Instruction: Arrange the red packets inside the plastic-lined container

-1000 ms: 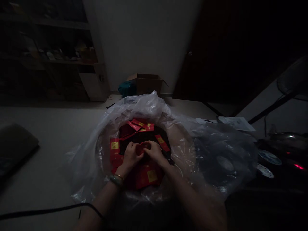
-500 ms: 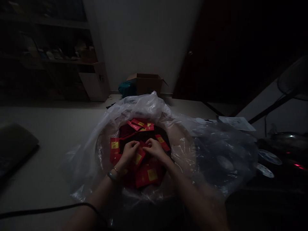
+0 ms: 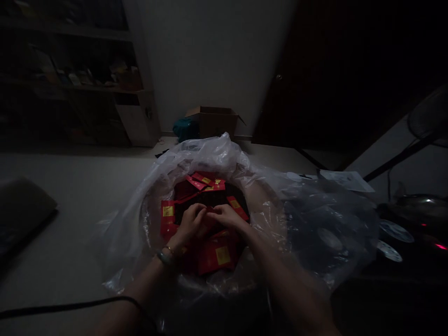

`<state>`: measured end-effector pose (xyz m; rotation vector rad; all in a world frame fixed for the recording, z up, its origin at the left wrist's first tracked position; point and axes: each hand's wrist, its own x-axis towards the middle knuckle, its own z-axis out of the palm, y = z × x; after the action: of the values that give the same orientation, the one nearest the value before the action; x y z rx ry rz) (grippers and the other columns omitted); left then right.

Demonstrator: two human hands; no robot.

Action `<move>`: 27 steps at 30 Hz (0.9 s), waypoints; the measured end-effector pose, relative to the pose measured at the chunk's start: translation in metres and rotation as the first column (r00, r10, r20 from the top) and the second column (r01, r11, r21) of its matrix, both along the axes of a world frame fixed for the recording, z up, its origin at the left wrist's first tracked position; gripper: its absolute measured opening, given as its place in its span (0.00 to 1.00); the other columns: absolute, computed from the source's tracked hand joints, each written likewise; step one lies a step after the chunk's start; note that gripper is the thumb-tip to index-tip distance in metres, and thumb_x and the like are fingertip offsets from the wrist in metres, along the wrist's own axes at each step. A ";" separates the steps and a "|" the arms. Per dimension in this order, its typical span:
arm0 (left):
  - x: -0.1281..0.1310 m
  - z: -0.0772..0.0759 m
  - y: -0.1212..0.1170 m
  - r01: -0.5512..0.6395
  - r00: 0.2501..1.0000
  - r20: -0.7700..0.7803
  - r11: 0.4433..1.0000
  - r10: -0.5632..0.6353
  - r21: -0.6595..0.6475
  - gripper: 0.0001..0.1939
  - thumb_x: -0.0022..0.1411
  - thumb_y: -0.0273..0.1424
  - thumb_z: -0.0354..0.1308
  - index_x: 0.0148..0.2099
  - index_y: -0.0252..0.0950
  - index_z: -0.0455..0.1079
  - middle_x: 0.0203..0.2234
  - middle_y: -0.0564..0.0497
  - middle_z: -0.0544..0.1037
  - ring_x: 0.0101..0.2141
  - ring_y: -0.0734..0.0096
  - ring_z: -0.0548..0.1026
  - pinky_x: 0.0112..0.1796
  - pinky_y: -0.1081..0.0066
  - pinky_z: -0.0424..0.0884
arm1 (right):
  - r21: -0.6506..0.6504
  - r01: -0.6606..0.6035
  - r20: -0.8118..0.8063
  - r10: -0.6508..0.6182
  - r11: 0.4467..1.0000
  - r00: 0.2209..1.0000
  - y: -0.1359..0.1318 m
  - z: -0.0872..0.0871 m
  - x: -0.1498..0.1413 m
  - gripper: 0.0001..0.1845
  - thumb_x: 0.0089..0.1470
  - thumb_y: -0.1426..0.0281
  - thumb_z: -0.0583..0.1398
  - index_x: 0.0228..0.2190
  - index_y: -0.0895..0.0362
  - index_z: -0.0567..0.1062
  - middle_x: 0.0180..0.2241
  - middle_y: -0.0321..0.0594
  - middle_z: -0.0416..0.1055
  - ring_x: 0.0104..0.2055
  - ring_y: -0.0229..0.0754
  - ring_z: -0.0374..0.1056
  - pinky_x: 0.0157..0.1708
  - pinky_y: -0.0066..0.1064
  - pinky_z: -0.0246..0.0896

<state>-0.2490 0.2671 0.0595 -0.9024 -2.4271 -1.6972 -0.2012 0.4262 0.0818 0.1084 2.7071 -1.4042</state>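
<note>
Both my hands meet over a round container lined with clear plastic. Between them is a red packet, partly hidden by my fingers. My left hand pinches its left side, and my right hand grips its top right edge. More red packets with yellow printed squares lie around: one packet in front, one at the left, one at the right, and several overlapping at the back. Dark loose material, too dim to identify, shows among them.
A cardboard box and a teal bag stand by the wall. To the right are patterned dishes and a shiny pan near red lights. Shelves rise at the left. A black cable crosses the lower left.
The packet between my hands has tipped, so its yellow square no longer shows. My fingertips have come closer together along its top edge.
</note>
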 end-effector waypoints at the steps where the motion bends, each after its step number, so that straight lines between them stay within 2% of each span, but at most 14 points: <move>1: 0.002 0.000 0.000 0.009 0.995 -0.096 0.999 -0.013 -0.040 0.07 0.60 0.32 0.52 0.34 0.37 0.71 0.29 0.50 0.75 0.33 0.67 0.70 0.37 0.67 0.67 | 0.119 0.012 -0.019 -0.009 0.993 1.000 -0.004 0.002 0.002 0.13 0.50 0.63 0.59 0.23 0.60 0.74 0.19 0.33 0.65 0.25 0.36 0.58 0.23 0.26 0.49; 3: 0.005 0.000 0.001 0.013 0.970 -0.240 0.995 -0.037 -0.098 0.07 0.62 0.30 0.51 0.34 0.38 0.70 0.29 0.50 0.75 0.33 0.66 0.69 0.37 0.66 0.66 | 0.388 0.058 -0.114 -0.015 0.920 0.993 -0.013 0.009 0.006 0.09 0.49 0.67 0.61 0.23 0.59 0.76 0.22 0.39 0.70 0.32 0.42 0.62 0.28 0.28 0.54; 5: 0.005 0.001 0.001 -0.010 0.951 -0.307 0.994 -0.025 -0.113 0.08 0.64 0.29 0.49 0.35 0.38 0.69 0.29 0.50 0.74 0.33 0.66 0.68 0.37 0.66 0.66 | 0.567 0.114 -0.220 0.017 0.816 0.975 -0.021 0.016 0.010 0.08 0.51 0.70 0.60 0.24 0.59 0.77 0.26 0.45 0.73 0.38 0.46 0.62 0.34 0.32 0.57; 7: 0.004 0.001 0.002 -0.048 0.945 -0.326 0.993 0.011 -0.105 0.09 0.65 0.29 0.48 0.35 0.38 0.69 0.30 0.50 0.74 0.34 0.66 0.68 0.37 0.66 0.67 | 0.627 0.140 -0.289 0.062 0.767 0.955 -0.028 0.021 0.014 0.08 0.53 0.71 0.59 0.26 0.58 0.77 0.29 0.47 0.74 0.41 0.48 0.60 0.38 0.35 0.58; 10: 0.003 0.000 0.001 -0.082 0.946 -0.320 0.992 0.048 -0.095 0.09 0.65 0.29 0.48 0.34 0.38 0.68 0.29 0.50 0.73 0.34 0.66 0.69 0.37 0.66 0.66 | 0.600 0.148 -0.361 0.101 0.787 0.927 -0.031 0.023 0.017 0.07 0.54 0.71 0.58 0.28 0.58 0.77 0.32 0.47 0.74 0.42 0.49 0.61 0.42 0.37 0.57; 13: 0.002 0.001 0.000 -0.089 0.948 -0.312 0.992 0.059 -0.084 0.09 0.65 0.29 0.48 0.35 0.37 0.68 0.29 0.50 0.73 0.34 0.66 0.69 0.37 0.66 0.66 | 0.431 0.113 -0.330 0.039 0.895 0.943 -0.027 0.018 0.013 0.07 0.54 0.70 0.58 0.27 0.56 0.76 0.29 0.43 0.74 0.38 0.45 0.63 0.38 0.33 0.58; 15: 0.003 0.002 0.000 -0.078 0.949 -0.311 0.993 0.047 -0.087 0.09 0.64 0.29 0.48 0.34 0.38 0.68 0.30 0.50 0.73 0.35 0.66 0.68 0.38 0.66 0.66 | 0.229 0.098 -0.235 -0.043 0.969 0.971 -0.022 0.012 0.007 0.05 0.52 0.71 0.58 0.27 0.56 0.75 0.27 0.39 0.73 0.32 0.41 0.64 0.32 0.29 0.57; 17: 0.003 0.005 0.000 -0.061 0.948 -0.318 0.993 0.025 -0.104 0.09 0.64 0.29 0.48 0.34 0.38 0.69 0.29 0.50 0.73 0.35 0.66 0.68 0.39 0.65 0.66 | -0.016 0.070 -0.124 -0.072 0.997 0.990 -0.017 0.005 0.001 0.05 0.50 0.70 0.58 0.27 0.58 0.74 0.25 0.35 0.71 0.29 0.38 0.64 0.29 0.27 0.56; 19: 0.004 0.007 -0.001 -0.054 0.941 -0.340 0.991 0.008 -0.125 0.09 0.64 0.29 0.49 0.34 0.38 0.69 0.29 0.50 0.74 0.35 0.65 0.68 0.40 0.64 0.65 | -0.244 0.026 -0.021 -0.032 0.970 0.999 -0.012 -0.002 -0.002 0.08 0.50 0.68 0.57 0.26 0.59 0.73 0.23 0.33 0.69 0.27 0.36 0.63 0.28 0.26 0.55; 21: 0.006 0.009 -0.003 -0.055 0.925 -0.379 0.986 -0.009 -0.158 0.06 0.62 0.31 0.53 0.38 0.38 0.70 0.33 0.48 0.74 0.37 0.63 0.69 0.42 0.62 0.65 | -0.403 0.019 0.035 -0.006 0.915 0.999 -0.006 -0.005 -0.003 0.12 0.50 0.63 0.57 0.26 0.59 0.72 0.22 0.32 0.68 0.26 0.35 0.61 0.28 0.25 0.55; 22: 0.007 0.010 -0.004 -0.057 0.916 -0.401 0.981 -0.022 -0.184 0.07 0.60 0.32 0.56 0.41 0.37 0.70 0.35 0.47 0.75 0.39 0.61 0.68 0.43 0.61 0.64 | -0.449 0.030 0.037 -0.015 0.893 0.999 -0.004 -0.006 -0.002 0.13 0.49 0.60 0.58 0.26 0.59 0.72 0.23 0.31 0.67 0.26 0.35 0.61 0.29 0.25 0.55; 25: 0.010 0.009 -0.007 -0.070 0.898 -0.436 0.962 -0.054 -0.263 0.24 0.50 0.33 0.65 0.50 0.37 0.67 0.41 0.45 0.73 0.44 0.56 0.67 0.46 0.57 0.64 | -0.525 0.072 0.014 -0.076 0.848 0.997 0.002 -0.005 0.003 0.17 0.45 0.55 0.61 0.26 0.58 0.71 0.24 0.32 0.68 0.28 0.35 0.61 0.30 0.26 0.55; 27: 0.011 0.006 -0.009 -0.089 0.901 -0.432 0.956 -0.043 -0.280 0.27 0.46 0.30 0.66 0.51 0.36 0.66 0.42 0.45 0.72 0.43 0.56 0.67 0.45 0.57 0.65 | -0.581 0.090 0.041 -0.081 0.809 0.996 0.002 -0.002 0.006 0.19 0.42 0.54 0.63 0.27 0.58 0.72 0.25 0.33 0.68 0.28 0.35 0.61 0.31 0.26 0.56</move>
<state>-0.2380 0.2580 0.0655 -1.1330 -2.3855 -0.9913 -0.1947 0.4284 0.0795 0.1936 2.1465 -2.1768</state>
